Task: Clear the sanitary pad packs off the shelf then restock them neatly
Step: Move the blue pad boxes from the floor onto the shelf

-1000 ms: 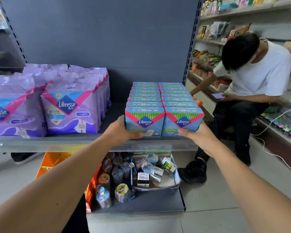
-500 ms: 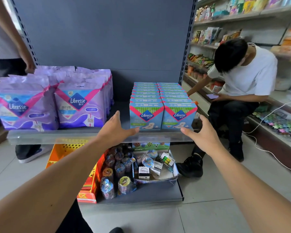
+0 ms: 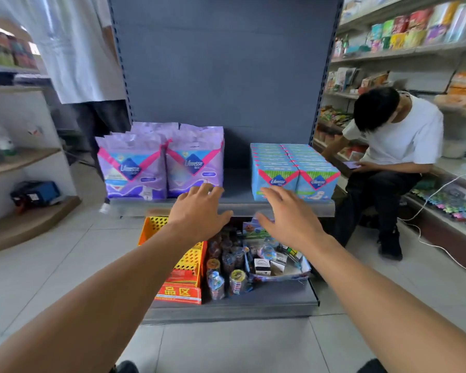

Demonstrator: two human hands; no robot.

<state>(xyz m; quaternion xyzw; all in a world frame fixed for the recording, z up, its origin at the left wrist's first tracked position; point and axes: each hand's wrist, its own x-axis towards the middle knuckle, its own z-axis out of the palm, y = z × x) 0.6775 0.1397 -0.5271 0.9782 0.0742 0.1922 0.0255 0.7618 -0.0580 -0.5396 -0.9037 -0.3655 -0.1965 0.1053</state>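
Note:
Two rows of purple Libresse pad packs (image 3: 162, 168) stand on the left of the grey shelf (image 3: 234, 193). Two tidy rows of blue Libresse pad boxes (image 3: 293, 170) stand on its right. A bare strip of shelf lies between them. My left hand (image 3: 199, 214) hovers in front of the shelf edge, fingers spread, holding nothing. My right hand (image 3: 288, 219) hovers beside it, just in front of the blue boxes, fingers straight and empty. Neither hand touches a pack.
Below the shelf, the bottom ledge holds an orange-yellow basket (image 3: 183, 254), small bottles (image 3: 226, 270) and a tray of small boxes (image 3: 275, 262). A person in a white shirt (image 3: 393, 152) sits at right with a white cable (image 3: 428, 211) nearby. Another person (image 3: 81, 63) stands at left.
Both hands let go of the blue boxes and pulled back from the shelf. The view backed away and swung left, so the whole shelf now shows.

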